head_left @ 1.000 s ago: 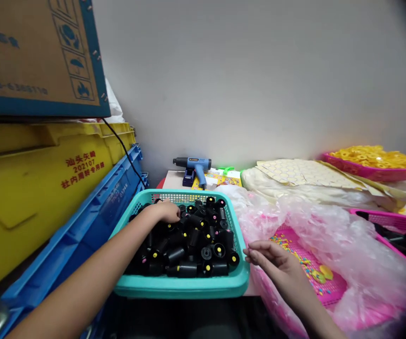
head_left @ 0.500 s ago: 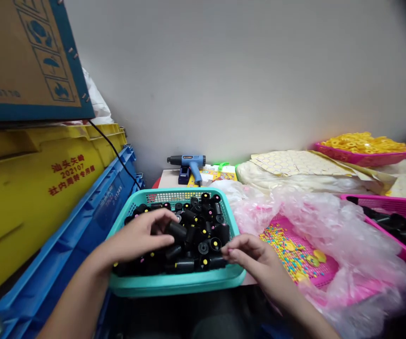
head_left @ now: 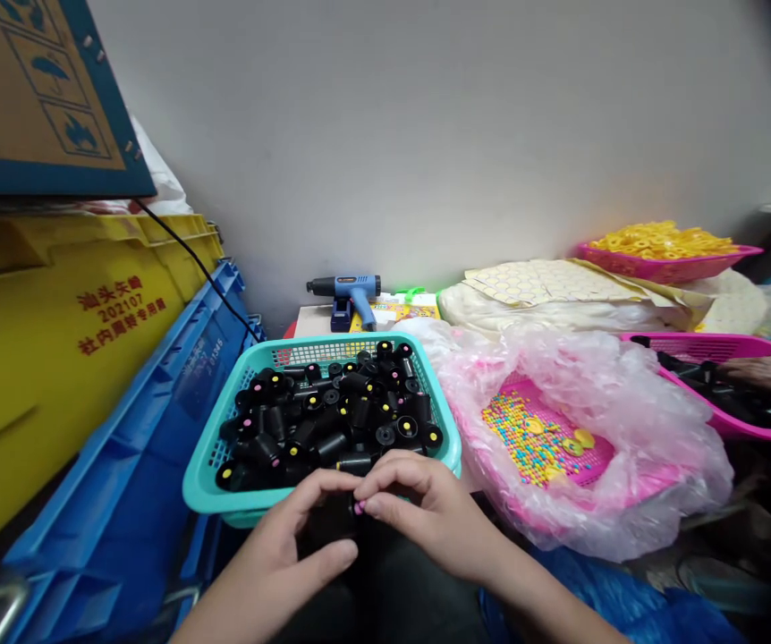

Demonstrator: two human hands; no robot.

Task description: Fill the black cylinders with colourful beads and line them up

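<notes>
By the teal basket's near edge [head_left: 241, 503], left fingers [head_left: 328, 561] grip a black cylinder [head_left: 333, 521], right fingers [head_left: 393, 508] a pink piece [head_left: 360, 507] — best held square.

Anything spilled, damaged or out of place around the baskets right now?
Nothing looks spilled or damaged. One mild oddity: in the pink basket ringed by crumpled plastic, a few larger yellow pieces lie among the small coloured beads, unlike them in size. The black cylinders in the teal basket lie jumbled, within its rim.
</notes>
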